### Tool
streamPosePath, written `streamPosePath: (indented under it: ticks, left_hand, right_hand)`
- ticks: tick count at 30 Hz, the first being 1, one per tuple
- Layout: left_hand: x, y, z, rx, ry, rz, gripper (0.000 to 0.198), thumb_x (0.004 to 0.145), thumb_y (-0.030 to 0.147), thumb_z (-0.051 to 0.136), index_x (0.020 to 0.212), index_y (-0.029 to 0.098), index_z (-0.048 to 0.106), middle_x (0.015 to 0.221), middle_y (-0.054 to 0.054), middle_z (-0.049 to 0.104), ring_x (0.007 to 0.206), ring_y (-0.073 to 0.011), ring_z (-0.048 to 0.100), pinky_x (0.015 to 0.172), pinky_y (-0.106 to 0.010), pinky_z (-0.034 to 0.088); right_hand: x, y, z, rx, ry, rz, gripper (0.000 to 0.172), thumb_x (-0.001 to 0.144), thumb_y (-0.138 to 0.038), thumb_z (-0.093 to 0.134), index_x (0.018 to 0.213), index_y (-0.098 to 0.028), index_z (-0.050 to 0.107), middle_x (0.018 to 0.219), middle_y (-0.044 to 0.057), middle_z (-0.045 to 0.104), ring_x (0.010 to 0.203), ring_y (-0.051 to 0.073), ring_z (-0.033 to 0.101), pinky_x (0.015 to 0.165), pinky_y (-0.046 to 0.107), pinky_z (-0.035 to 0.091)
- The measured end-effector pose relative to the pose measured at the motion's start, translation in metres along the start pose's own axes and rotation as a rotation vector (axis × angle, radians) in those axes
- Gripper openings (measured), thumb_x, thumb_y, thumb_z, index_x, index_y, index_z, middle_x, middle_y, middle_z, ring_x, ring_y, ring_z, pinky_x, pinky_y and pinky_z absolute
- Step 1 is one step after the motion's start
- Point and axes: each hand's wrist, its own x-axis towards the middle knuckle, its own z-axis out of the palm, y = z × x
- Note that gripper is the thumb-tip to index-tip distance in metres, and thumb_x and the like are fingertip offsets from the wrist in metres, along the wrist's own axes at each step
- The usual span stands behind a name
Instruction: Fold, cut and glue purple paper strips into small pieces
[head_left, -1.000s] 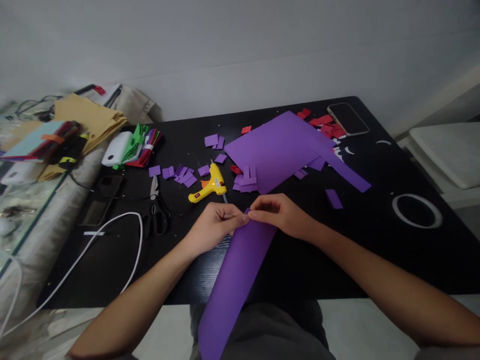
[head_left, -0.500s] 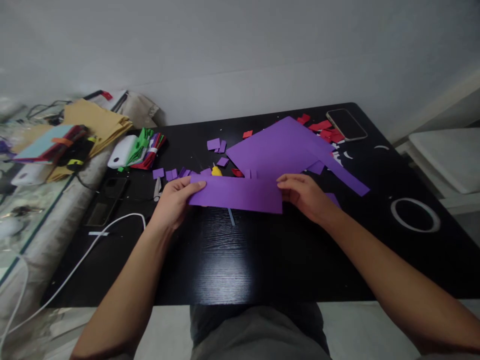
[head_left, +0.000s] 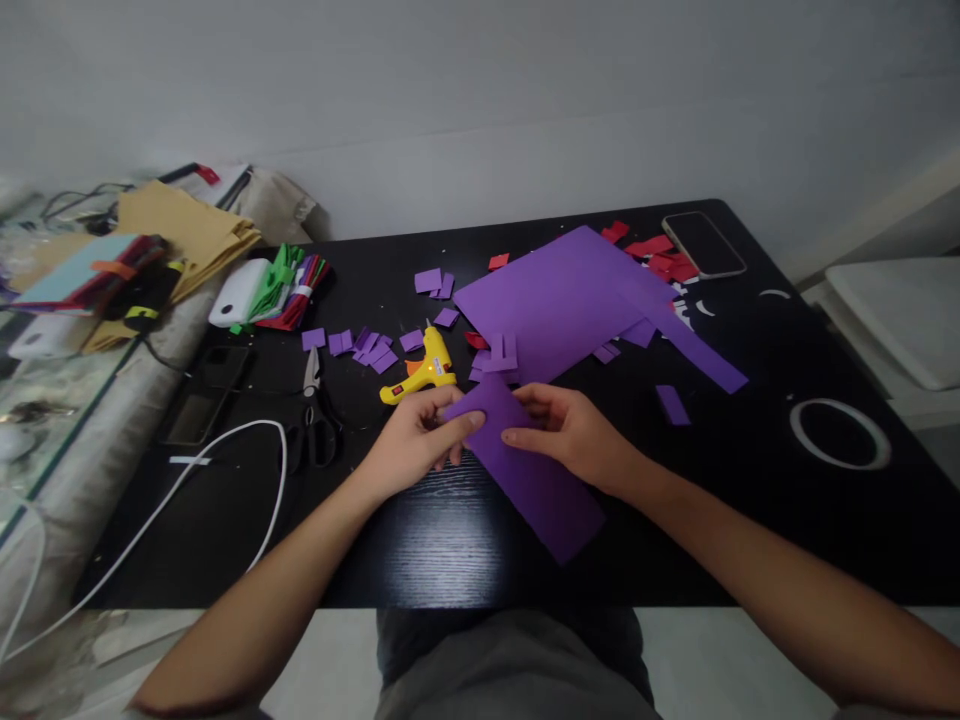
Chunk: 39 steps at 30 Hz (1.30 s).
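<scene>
1. The smooth, rectangular strip of purple paper (head_left: 536, 485) is between the two hands, above the near middle of the black wood-grain table (head_left: 660, 530). It slants from the left fingers down toward the lower right; whether its low end touches the tabletop, I cannot tell.
2. The left hand (head_left: 416, 440) pinches the strip's upper left corner, thumb flat on the near face and fingers curled beneath.
3. The right hand (head_left: 574, 435) also pinches the strip, along its right edge, with the thumb over the face; its other fingers are partly hidden behind the paper.
4. The step in hand looks like turning and lining up this strip; no crease shows on it. As I judge it, the next move calls for a light, two-handed hold with the edges kept even, since thin paper bends easily.
5. Just beyond the hands lie a small pile of cut purple paper pieces (head_left: 501, 355) and, to its left, a yellow plastic glue gun (head_left: 427, 372), nozzle pointing away.
6. Behind that pile is a large, flat purple paper sheet (head_left: 551, 300), with a narrow purple paper strip (head_left: 701, 350) reaching rightward from it.
7. Farther out are black-handled scissors (head_left: 321, 430) on the left, and red paper scraps (head_left: 671, 265) beside a dark-screened phone (head_left: 703, 245) at the far right.
</scene>
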Motion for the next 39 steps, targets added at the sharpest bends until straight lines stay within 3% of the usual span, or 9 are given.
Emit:
streamPosePath:
  ticks: [4, 7, 12, 19, 29, 36, 39]
  left_hand:
    - [0.001, 0.0, -0.002, 0.03, 0.041, 0.029, 0.039, 0.083, 0.047, 0.081, 0.073, 0.014, 0.061, 0.059, 0.001, 0.065, 0.045, -0.0065, 0.054, 0.04, -0.015, 0.042]
    - [-0.002, -0.002, 0.001, 0.038, -0.049, 0.013, 0.037, 0.084, 0.044, 0.08, 0.072, 0.015, 0.06, 0.059, 0.002, 0.065, 0.045, -0.0067, 0.056, 0.041, -0.015, 0.043]
    - [-0.007, -0.006, 0.01, 0.044, -0.146, -0.012, 0.03, 0.089, 0.039, 0.075, 0.077, 0.015, 0.061, 0.063, 0.001, 0.068, 0.049, -0.0071, 0.06, 0.045, -0.015, 0.047]
    - [-0.008, -0.004, 0.011, 0.01, -0.105, 0.012, 0.026, 0.093, 0.036, 0.072, 0.079, 0.015, 0.064, 0.065, 0.0, 0.071, 0.052, -0.0066, 0.062, 0.05, -0.015, 0.05]
    - [-0.009, -0.002, 0.011, 0.009, -0.124, 0.031, 0.026, 0.094, 0.036, 0.071, 0.08, 0.015, 0.067, 0.067, -0.001, 0.072, 0.055, -0.0089, 0.066, 0.054, -0.018, 0.056]
    - [-0.011, -0.003, 0.012, 0.039, -0.136, 0.035, 0.029, 0.094, 0.039, 0.072, 0.08, 0.014, 0.068, 0.067, -0.002, 0.073, 0.054, -0.0097, 0.067, 0.054, -0.019, 0.056]
    - [-0.01, -0.003, 0.01, 0.072, -0.087, 0.12, 0.024, 0.092, 0.037, 0.075, 0.085, 0.015, 0.07, 0.069, -0.002, 0.074, 0.057, -0.0107, 0.069, 0.057, -0.019, 0.058]
  right_hand:
    - [0.0, -0.005, -0.007, 0.021, 0.014, 0.005, 0.043, 0.069, -0.031, 0.092, 0.105, -0.02, 0.071, 0.102, 0.004, 0.078, 0.096, 0.02, 0.073, 0.09, 0.035, 0.056]
    - [-0.002, -0.008, -0.005, 0.001, -0.016, -0.014, 0.037, 0.074, -0.033, 0.088, 0.104, -0.02, 0.071, 0.1, 0.003, 0.077, 0.093, 0.02, 0.072, 0.084, 0.034, 0.055]
    - [-0.004, -0.006, 0.001, -0.166, 0.087, -0.095, 0.029, 0.076, -0.034, 0.086, 0.101, -0.021, 0.076, 0.09, 0.001, 0.074, 0.081, 0.017, 0.067, 0.072, 0.03, 0.05]
    - [-0.005, -0.008, -0.002, -0.178, 0.135, -0.158, 0.024, 0.075, -0.031, 0.088, 0.095, -0.021, 0.078, 0.088, -0.001, 0.075, 0.078, 0.015, 0.065, 0.074, 0.029, 0.051]
    - [-0.006, -0.011, 0.001, -0.163, 0.154, -0.09, 0.032, 0.071, -0.038, 0.091, 0.095, -0.021, 0.078, 0.086, 0.0, 0.074, 0.077, 0.017, 0.065, 0.071, 0.031, 0.053]
    - [-0.008, -0.012, 0.001, -0.172, 0.151, -0.104, 0.028, 0.072, -0.037, 0.09, 0.09, -0.021, 0.077, 0.087, 0.0, 0.073, 0.079, 0.017, 0.064, 0.075, 0.031, 0.052]
    - [-0.008, -0.013, 0.002, -0.118, 0.142, -0.062, 0.028, 0.07, -0.035, 0.091, 0.09, -0.021, 0.077, 0.085, -0.001, 0.073, 0.076, 0.015, 0.063, 0.072, 0.029, 0.051]
